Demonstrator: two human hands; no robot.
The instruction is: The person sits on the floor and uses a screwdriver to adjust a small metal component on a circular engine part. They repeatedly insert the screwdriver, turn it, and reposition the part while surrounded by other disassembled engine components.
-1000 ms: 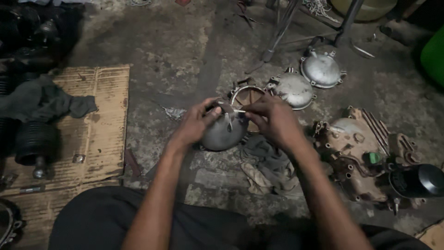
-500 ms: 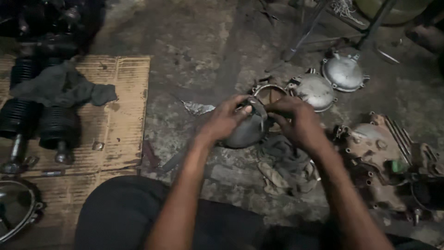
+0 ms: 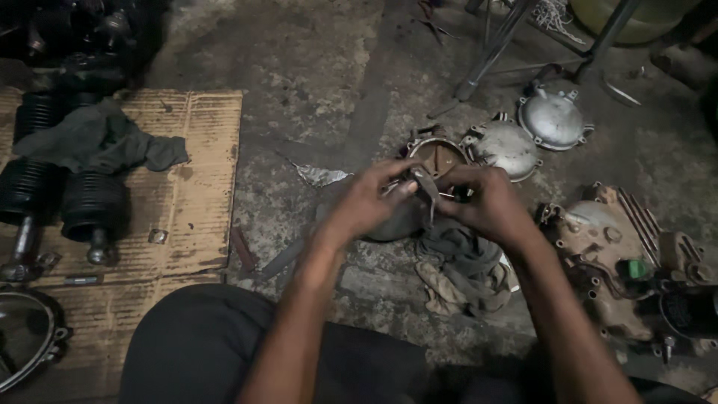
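While both hands met over the concrete floor [image 3: 314,90], the left hand [image 3: 370,206] steadied the round metal cover [image 3: 393,224]; the right hand [image 3: 490,206] pinched a thin tool [image 3: 428,187], best kept firm.

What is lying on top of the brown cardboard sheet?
On the brown cardboard sheet lie a crumpled grey cloth, two black ribbed cylinders and a small metal nut. The cloth hides whatever lies beneath it.

Since one second ago, both hands have come closer together over the round grey metal cover [image 3: 389,221], and the thin bent metal piece [image 3: 428,191] between the fingers now points downward.
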